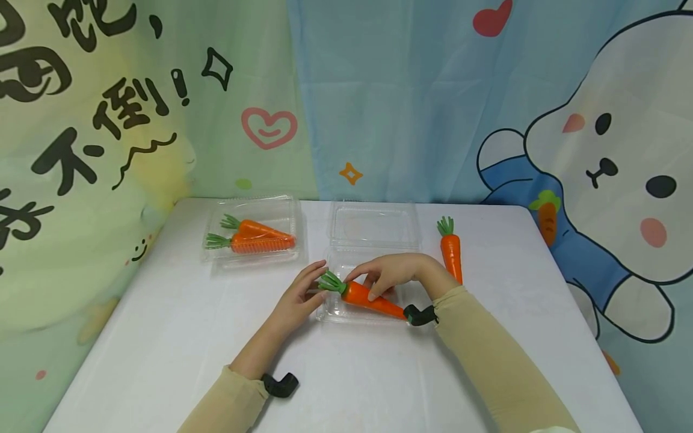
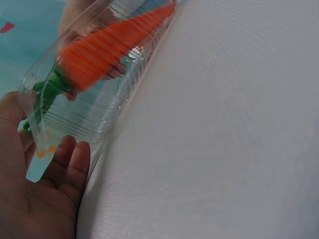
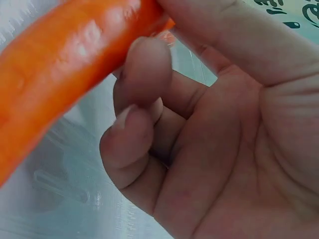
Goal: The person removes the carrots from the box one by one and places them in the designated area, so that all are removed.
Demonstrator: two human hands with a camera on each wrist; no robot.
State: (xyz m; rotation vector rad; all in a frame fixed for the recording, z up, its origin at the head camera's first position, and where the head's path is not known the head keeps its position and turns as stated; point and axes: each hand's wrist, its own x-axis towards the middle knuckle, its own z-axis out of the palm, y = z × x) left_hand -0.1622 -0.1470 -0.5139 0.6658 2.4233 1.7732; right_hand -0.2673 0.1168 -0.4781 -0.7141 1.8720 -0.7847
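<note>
Over the base of an open clear plastic container (image 1: 337, 311), an orange toy carrot (image 1: 361, 296) with a green top lies slantwise, its top to the left. My right hand (image 1: 397, 270) pinches the carrot's body from above between thumb and fingers. The right wrist view shows the carrot (image 3: 65, 64) at the fingertips, with the other fingers of that hand (image 3: 214, 149) loosely bent. At the container's left side is my left hand (image 1: 296, 296), fingers spread beside the green top. In the left wrist view its fingers (image 2: 77, 159) lie right at the clear wall (image 2: 75, 119).
A closed clear container (image 1: 295, 207) holding two carrots (image 1: 260, 231) stands at the back left. Another carrot (image 1: 452, 255) lies to the right, partly behind my right forearm. The open container's lid (image 1: 373, 224) extends backward. A printed curtain (image 1: 390, 120) hangs behind the white table (image 1: 346, 379).
</note>
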